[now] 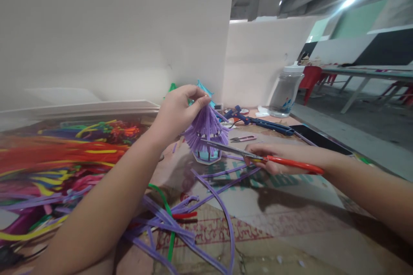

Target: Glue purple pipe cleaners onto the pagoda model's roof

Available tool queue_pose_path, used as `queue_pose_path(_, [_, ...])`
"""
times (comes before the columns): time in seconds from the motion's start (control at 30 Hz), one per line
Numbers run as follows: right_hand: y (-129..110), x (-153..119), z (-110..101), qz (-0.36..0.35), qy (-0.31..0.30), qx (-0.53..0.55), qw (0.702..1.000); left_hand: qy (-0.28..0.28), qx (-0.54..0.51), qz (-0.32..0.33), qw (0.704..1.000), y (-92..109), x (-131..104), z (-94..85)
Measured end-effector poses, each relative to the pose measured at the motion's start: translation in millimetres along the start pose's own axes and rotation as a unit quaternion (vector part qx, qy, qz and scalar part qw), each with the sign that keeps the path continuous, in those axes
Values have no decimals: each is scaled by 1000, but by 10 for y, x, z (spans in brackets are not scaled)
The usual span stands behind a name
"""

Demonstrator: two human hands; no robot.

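A small pagoda model [206, 126] with tiers of purple pipe cleaners stands on a pale polygonal base near the middle. My left hand [185, 105] is closed, thumb and fingers pinching the model's pointed top. Scissors [292, 164] with red handles are in my right hand [269, 157], whose fingers are wrapped near the pivot. The blades point left and cross in front of the lower purple tier; whether they touch it I cannot tell. Loose purple pipe cleaners [222, 210] lie in front of the model, with a green one [171, 245] among them.
Piles of coloured pipe cleaners [64, 154] cover the left side. Behind the model lie small thread snips [243, 139] and a blue glue gun [237, 111]. A clear water bottle [285, 92] and a dark phone-like slab [318, 138] are at the right. White boards [129, 38] stand behind.
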State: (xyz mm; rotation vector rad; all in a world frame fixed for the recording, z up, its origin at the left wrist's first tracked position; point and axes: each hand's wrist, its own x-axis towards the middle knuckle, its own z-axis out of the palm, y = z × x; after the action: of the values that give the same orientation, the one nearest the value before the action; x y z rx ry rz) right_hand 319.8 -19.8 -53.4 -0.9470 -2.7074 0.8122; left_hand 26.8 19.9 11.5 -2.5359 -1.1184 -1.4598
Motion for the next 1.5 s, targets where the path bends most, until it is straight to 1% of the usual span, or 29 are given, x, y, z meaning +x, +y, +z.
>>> queue_pose_path(0.1, [21,9,14,-4,-9,22,1000,-5,5,2,1000,17,-5,8])
queue_pose_path(0.23, [-40,-1,22,13,-13,57,998,-9,7,9,1000,33,-7,15])
queue_pose_path(0.47, [-70,8,18,36,-20,75,996,-11,0,6,1000,57,-17,16])
queue_pose_path(0.67, [-55,16,35,20,-7,80,997,-13,-7,7,1000,54,-11,26])
queue_pose_path(0.73, [-38,20,53,27,-8,85,996,-14,-9,7,1000,55,-11,25])
queue_pose_path(0.87, [-5,37,90,39,12,119,992,-14,-10,10,1000,63,-14,23])
queue_pose_path(1.0, [-21,45,78,22,-2,111,994,-17,-10,6,1000,75,-18,24])
queue_pose_path(1.2, [-42,37,56,23,-9,109,994,-18,-8,6,1000,75,-20,23])
queue_pose_path(1.37, [-159,75,69,47,4,89,995,-15,-9,10,1000,59,-17,32])
queue_pose_path(1.5, [-272,129,102,89,21,86,992,-17,-6,8,1000,39,-12,38])
